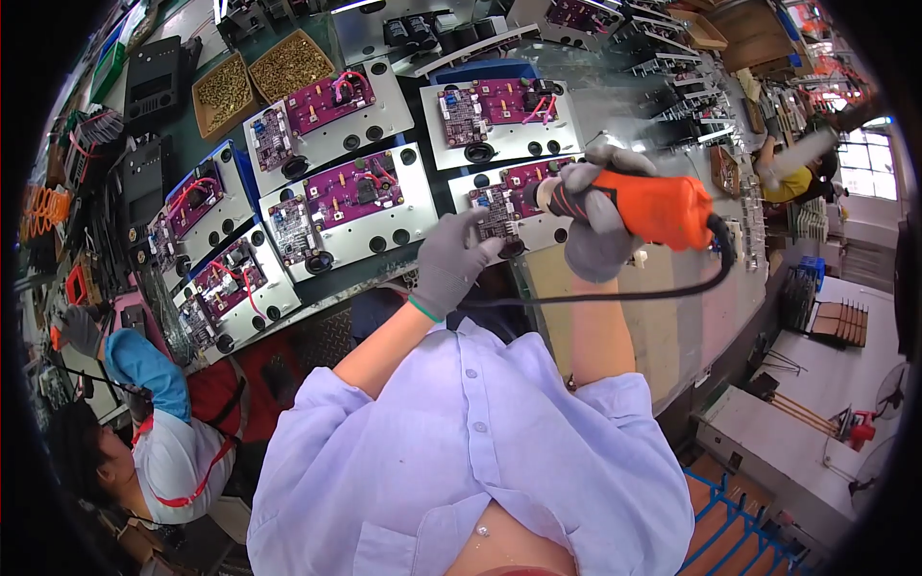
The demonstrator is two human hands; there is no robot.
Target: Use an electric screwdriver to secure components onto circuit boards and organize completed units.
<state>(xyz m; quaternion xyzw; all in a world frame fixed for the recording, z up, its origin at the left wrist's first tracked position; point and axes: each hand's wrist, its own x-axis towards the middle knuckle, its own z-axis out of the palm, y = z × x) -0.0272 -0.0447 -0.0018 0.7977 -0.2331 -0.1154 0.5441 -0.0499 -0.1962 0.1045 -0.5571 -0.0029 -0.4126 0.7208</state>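
Observation:
My right hand point(597, 230), in a grey glove, is wrapped round an orange corded power screwdriver point(663, 206). The tool lies nearly level, its dark nose pointing left over a white metal panel point(549, 233) with a purple circuit board point(523, 180). A black cable point(615, 298) loops from its rear end back below my hands. My left hand point(449, 264), gloved in grey with a green cuff, is at the panel's lower left corner. Its thumb and forefinger are apart beside the grey-toned small circuit board point(495, 209); whether they touch it I cannot tell.
Several similar panels point(360, 248) with purple boards cover the bench to the left and behind. Two cardboard trays point(291, 65) of small brass-coloured parts stand at the back left. Metal brackets point(687, 106) crowd the back right. A co-worker point(182, 451) is at the lower left, another person point(792, 178) far right.

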